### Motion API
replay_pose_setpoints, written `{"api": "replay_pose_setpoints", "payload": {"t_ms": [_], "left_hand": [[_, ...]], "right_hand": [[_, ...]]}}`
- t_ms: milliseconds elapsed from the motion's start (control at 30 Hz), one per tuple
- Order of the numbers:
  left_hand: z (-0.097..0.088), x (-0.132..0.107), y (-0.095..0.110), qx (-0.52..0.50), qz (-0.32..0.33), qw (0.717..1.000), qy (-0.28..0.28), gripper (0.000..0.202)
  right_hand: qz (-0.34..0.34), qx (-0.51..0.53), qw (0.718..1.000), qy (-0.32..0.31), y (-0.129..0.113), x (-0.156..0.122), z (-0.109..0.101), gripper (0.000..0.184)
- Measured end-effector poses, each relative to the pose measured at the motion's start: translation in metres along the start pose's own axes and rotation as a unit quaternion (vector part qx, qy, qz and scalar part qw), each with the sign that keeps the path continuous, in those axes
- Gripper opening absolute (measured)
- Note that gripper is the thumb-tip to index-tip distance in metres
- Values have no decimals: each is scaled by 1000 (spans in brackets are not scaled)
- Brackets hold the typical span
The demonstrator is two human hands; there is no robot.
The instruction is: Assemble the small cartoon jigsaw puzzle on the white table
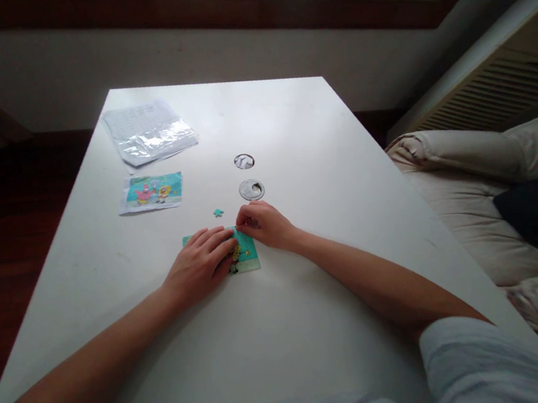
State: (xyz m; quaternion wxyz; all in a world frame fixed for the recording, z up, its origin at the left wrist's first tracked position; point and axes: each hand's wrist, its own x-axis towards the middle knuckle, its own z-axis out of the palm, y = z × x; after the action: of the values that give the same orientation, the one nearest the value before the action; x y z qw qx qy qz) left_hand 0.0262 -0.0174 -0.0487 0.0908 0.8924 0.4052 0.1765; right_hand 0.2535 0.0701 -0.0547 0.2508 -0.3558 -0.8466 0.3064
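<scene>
A small jigsaw puzzle (pixel 248 248) with a teal cartoon picture lies flat on the white table. Across its left and middle part rests my left hand (pixel 201 259), palm down with the fingers stretched out, hiding much of the picture. My right hand (pixel 265 223) is at the puzzle's top edge, thumb and forefinger pinched together. Whatever is between those fingertips is too small and covered to make out. Just beyond the puzzle is a loose teal puzzle piece (pixel 219 213), apart from both hands.
A printed picture sheet (pixel 156 191) lies to the left on the table (pixel 318 329). Farther back are papers in a clear plastic sleeve (pixel 152 134). Two round inserts, one open hole (pixel 244 161) and one grey cover (pixel 252 190), sit mid-table. A beige sofa (pixel 464 219) stands at the right.
</scene>
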Motion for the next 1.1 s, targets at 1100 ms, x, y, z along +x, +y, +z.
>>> {"api": "replay_pose_setpoints", "payload": {"t_ms": [1100], "left_hand": [[-1, 2, 5, 4, 1, 1000, 12, 36]], "right_hand": [[-7, -75, 997, -3, 4, 0, -5, 6]]}}
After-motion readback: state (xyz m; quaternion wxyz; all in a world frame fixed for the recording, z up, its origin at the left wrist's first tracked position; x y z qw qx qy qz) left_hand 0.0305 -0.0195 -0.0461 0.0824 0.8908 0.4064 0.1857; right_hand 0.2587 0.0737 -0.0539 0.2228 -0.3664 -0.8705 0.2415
